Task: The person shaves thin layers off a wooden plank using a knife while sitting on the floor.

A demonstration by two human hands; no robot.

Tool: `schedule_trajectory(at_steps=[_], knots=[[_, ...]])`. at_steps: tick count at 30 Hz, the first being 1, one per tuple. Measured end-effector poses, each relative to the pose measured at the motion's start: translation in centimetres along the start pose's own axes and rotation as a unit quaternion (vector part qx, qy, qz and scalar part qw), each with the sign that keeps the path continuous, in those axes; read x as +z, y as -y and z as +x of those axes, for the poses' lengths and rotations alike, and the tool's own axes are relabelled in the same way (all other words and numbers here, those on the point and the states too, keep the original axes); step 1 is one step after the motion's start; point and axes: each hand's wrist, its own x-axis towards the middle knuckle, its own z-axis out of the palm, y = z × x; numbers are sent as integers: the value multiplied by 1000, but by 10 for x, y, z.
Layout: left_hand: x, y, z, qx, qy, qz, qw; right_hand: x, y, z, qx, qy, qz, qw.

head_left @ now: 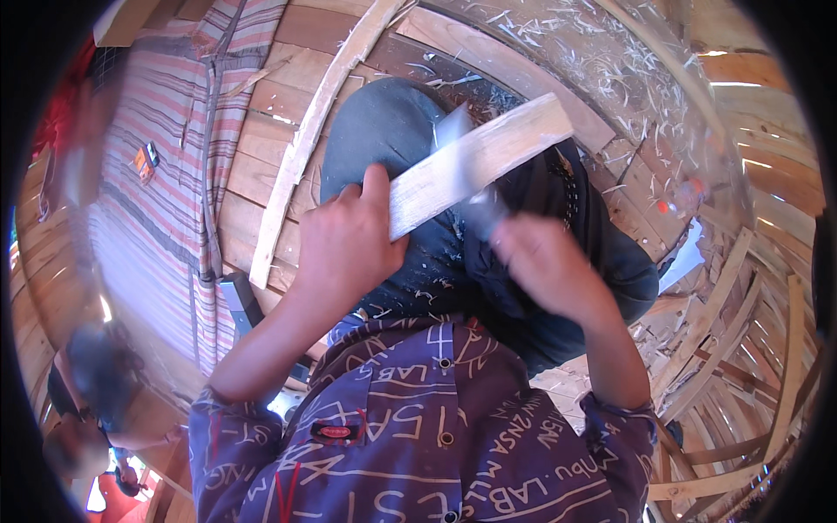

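The plank floor (261, 174) carries a striped mat (148, 200) along its left side, with a small orange thing (144, 161) lying on the mat. A long pale slat (305, 139) lies across the boards beside it, and wood shavings (602, 70) litter the far right part.

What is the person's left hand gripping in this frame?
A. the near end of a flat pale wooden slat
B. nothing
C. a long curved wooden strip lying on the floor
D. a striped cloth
A: the left hand wraps the near end of the flat wooden slat, thumb up along its edge, while the right hand works a blade against it.
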Motion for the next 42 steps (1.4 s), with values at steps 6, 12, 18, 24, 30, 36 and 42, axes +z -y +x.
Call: schedule_trajectory(at_steps=[6, 12, 18, 24, 30, 36, 42], knots=[[0, 7, -5, 7, -19, -32, 999, -40, -5, 4, 230, -183, 169, 941], [-10, 5, -7, -6, 22, -44, 999, -16, -6, 6, 183, -147, 118, 965], [-28, 12, -9, -9, 59, -181, 982, 11, -6, 2, 108, -105, -3, 988], [-34, 11, -8, -35, -8, -127, 991, -6, -1, -1, 184, -160, 165, 956], [-37, 11, -17, -39, -60, -104, 992, -11, 13, 13, 147, -205, 189, 949], [-39, 10, -17, 4, -14, -108, 994, 17, -4, 15, 105, -183, 61, 976], [-29, 15, -14, 13, 12, -72, 997, 10, -4, 19, 82, -193, -30, 977]])
